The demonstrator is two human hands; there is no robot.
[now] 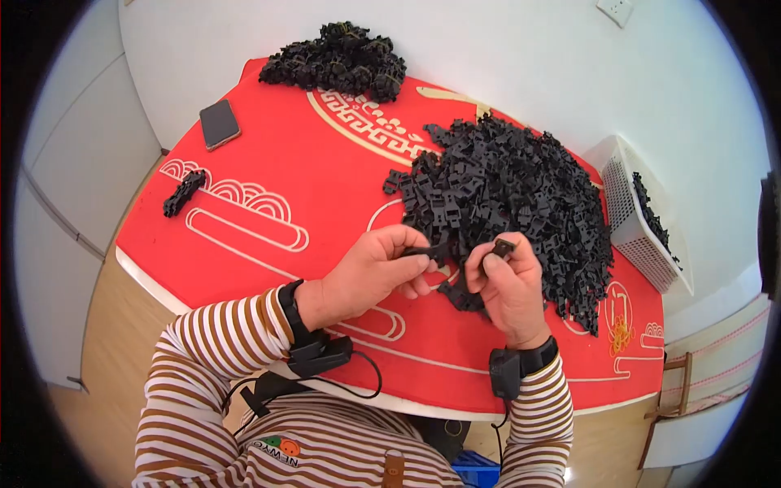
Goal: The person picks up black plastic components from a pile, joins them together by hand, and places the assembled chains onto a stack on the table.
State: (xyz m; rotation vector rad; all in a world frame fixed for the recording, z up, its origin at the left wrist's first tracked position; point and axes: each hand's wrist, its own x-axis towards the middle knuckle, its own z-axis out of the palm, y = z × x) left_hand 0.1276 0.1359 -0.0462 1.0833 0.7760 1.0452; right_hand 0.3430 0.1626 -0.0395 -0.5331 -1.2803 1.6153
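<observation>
My left hand (378, 272) pinches a small black plastic clip part (425, 251) between thumb and fingers. My right hand (504, 285) holds another black clip piece (503, 246) at its fingertips, close to the left one. Both hands hover over the red tablecloth (277, 187), at the near edge of a large heap of loose black plastic parts (512, 195). A few more black parts lie under my hands (460, 297). Both wrists wear black strapped devices with cables.
A second heap of bundled black parts (338, 61) sits at the table's far edge. A phone (219, 124) and a short stack of black parts (184, 193) lie at left. A white basket (639, 215) with parts stands at right. Rubber bands (621, 329) lie near the right edge.
</observation>
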